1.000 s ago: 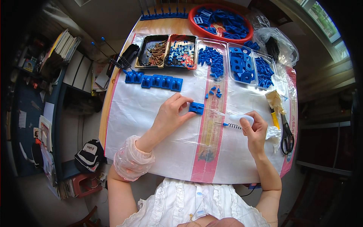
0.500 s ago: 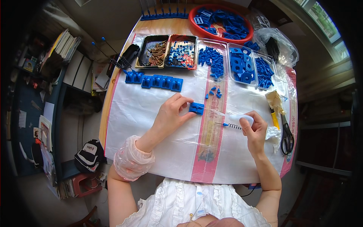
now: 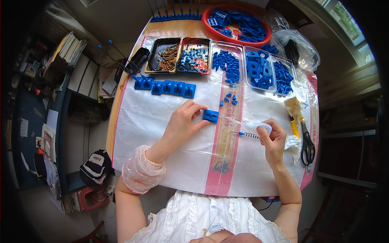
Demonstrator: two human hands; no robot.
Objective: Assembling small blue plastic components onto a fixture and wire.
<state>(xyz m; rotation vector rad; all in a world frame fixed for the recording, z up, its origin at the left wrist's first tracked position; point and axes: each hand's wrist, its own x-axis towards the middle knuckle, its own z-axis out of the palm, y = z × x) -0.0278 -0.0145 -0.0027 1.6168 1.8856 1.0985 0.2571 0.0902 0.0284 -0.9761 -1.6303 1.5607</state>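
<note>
Near the middle of the table, my left hand (image 3: pixel 184 121) pinches a small blue plastic block (image 3: pixel 210 116) between thumb and fingers. To its right, my right hand (image 3: pixel 274 139) is closed around a white-handled tool (image 3: pixel 259 128). A dark coil spring, a blue cone and a thin metal pin stick out of the tool towards the left. The pin's tip is apart from the block. Several loose blue cones (image 3: pixel 229 99) lie just beyond the block. A row of blue plastic pieces (image 3: pixel 166 87) stands farther back on the left.
Along the back stand a black tray of brass-coloured screws (image 3: pixel 152 67), a tray of small blue-and-white parts (image 3: pixel 194 56), clear tubs of blue pieces (image 3: pixel 261 87) and a red basin (image 3: pixel 265 40). Black scissors (image 3: pixel 308 150), a yellow-handled tool (image 3: pixel 294 128) and crumpled paper (image 3: pixel 292 143) lie at the right.
</note>
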